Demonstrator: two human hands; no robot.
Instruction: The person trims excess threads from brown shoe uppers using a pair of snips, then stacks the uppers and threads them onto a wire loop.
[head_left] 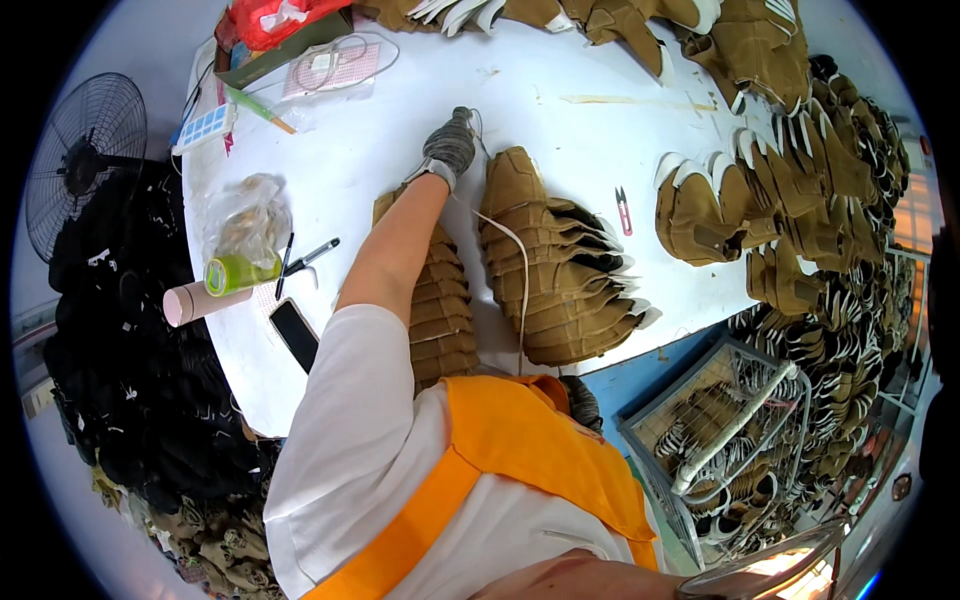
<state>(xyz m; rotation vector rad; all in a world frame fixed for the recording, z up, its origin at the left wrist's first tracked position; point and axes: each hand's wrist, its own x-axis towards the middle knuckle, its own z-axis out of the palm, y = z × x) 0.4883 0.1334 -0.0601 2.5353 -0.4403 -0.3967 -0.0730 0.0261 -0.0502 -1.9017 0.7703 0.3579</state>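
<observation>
Note gloved left hand [450,145], curled, contents not discernible, at far end of left brown stack [440,315], right brown stack [550,280] alongside, bare tabletop [545,75] ahead, partly hidden gloved right hand [580,402] beside near edge [690,325], grip indeterminable.

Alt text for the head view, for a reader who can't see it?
A person's gloved left hand is stretched out over a white table, near the far ends of two rows of overlapping brown shoe pieces, beside a pale cord. A phone lies at left, small red-handled snips at right.
</observation>
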